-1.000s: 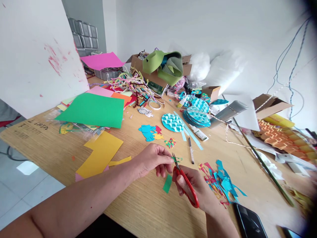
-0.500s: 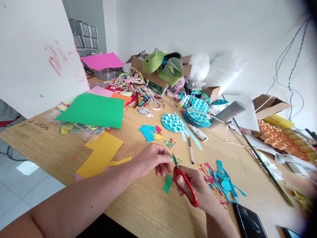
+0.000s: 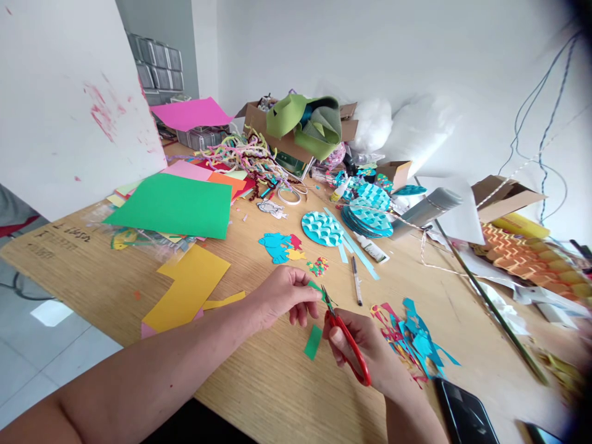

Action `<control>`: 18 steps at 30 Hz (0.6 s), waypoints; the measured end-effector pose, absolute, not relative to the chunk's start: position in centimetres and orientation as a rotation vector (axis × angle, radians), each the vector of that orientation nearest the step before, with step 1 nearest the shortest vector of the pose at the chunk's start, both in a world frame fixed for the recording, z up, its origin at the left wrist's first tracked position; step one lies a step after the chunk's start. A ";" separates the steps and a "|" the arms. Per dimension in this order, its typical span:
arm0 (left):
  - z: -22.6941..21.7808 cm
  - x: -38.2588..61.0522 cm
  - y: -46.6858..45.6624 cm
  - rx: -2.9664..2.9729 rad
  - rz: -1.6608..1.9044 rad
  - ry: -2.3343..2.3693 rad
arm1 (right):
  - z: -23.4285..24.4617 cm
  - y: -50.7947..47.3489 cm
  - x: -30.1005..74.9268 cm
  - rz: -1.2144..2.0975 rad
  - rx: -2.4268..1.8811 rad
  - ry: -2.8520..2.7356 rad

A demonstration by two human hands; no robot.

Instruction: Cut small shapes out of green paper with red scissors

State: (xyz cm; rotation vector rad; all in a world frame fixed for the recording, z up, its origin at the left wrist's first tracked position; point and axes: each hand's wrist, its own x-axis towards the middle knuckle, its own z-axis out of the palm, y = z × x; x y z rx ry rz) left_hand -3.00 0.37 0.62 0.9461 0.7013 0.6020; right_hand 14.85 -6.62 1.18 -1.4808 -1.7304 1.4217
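Observation:
Between the thumb and fingers of my left hand is a small piece of green paper. My right hand grips red-handled scissors, their blades at the green paper beside my left fingertips. Below the hands a green paper strip lies on the table. Farther back are blue paper cutouts, a yellow fish-shaped cutout and a little heap of tiny coloured bits. A pen rests beyond the scissors.
Blue and red paper scraps lie right of my right hand, near a black phone. Yellow paper and a green sheet are at left. Blue patterned discs, a glue bottle and a long stick lie farther out.
The green paper has turned between my left fingers, and more of it shows above them at the blades. Both hands stay in nearly the same place.

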 end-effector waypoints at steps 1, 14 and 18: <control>0.7 -3.0 0.4 0.950 0.604 0.706 | 1.2 -6.6 14.8 1.423 -1.479 -1.736; 0.7 -2.9 0.2 1.036 0.610 0.741 | 1.6 -6.7 14.6 1.433 -1.468 -1.742; 0.7 -3.0 0.2 1.040 0.606 0.739 | 1.5 -6.7 14.6 1.442 -1.452 -1.718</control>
